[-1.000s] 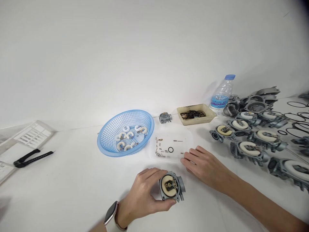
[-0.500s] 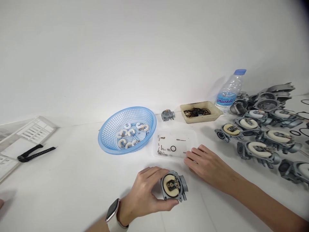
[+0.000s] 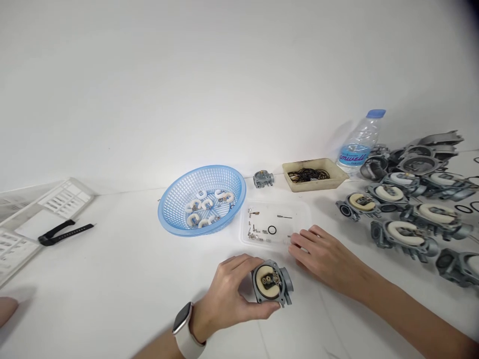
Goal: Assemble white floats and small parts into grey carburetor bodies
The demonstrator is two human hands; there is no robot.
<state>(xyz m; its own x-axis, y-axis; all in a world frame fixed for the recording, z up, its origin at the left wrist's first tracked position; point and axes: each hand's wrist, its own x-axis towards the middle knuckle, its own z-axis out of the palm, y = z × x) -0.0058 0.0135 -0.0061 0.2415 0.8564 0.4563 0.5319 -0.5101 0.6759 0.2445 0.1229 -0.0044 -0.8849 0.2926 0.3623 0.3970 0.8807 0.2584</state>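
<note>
A grey metal carburetor (image 3: 281,282) with a cream U-shaped float (image 3: 263,288) and brass jets faces up toward me. My left hand (image 3: 234,289) is closed around its left side, fingers at the top and thumb along the bottom. At the front right corner of a clear shallow tray (image 3: 299,214), my right hand (image 3: 325,257) lies with its fingers bent and close together. Their tips are partly hidden, so anything between them does not show. Small springs, screws and brass pieces (image 3: 254,234) lie in the tray, with a black O-ring (image 3: 272,230) and a needle (image 3: 284,216).
Behind are a blue basket (image 3: 164,219) of white floats, a small carburetor (image 3: 263,178), and a beige bin (image 3: 318,185) of black rings. Right stand a water bottle (image 3: 359,142) and several carburetors (image 3: 406,234). Left lie a watch strap (image 3: 65,233), white trays (image 3: 22,262) and part of a person's hand (image 3: 6,309).
The view has shifted slightly, moving the whole scene a little to the right. My left hand still holds the carburetor. More of the hand at the left edge shows.
</note>
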